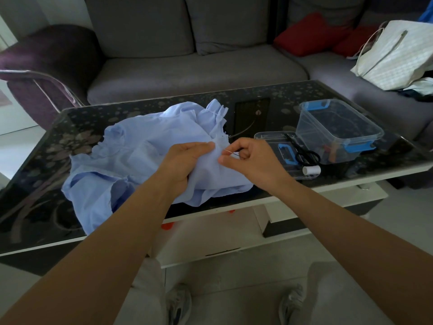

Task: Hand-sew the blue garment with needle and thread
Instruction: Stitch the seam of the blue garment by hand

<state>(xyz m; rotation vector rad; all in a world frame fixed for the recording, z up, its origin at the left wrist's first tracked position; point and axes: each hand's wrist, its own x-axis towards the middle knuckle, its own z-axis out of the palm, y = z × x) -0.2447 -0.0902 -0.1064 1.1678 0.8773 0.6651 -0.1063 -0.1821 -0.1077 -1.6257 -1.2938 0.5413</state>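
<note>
Stitching mid-seam: left hand [187, 158] grips bunched blue garment [131, 156] on the desk [269, 109], right hand [248, 158] pinches needle [232, 153] at the fold. Keep fabric taut, angle needle shallow, pull thread gently; thread too thin to see.

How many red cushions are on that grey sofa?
2. The larger red cushion lies in the corner of the grey sofa. The smaller red cushion sits just right of it, beside the white bag, which may hide more.
</note>
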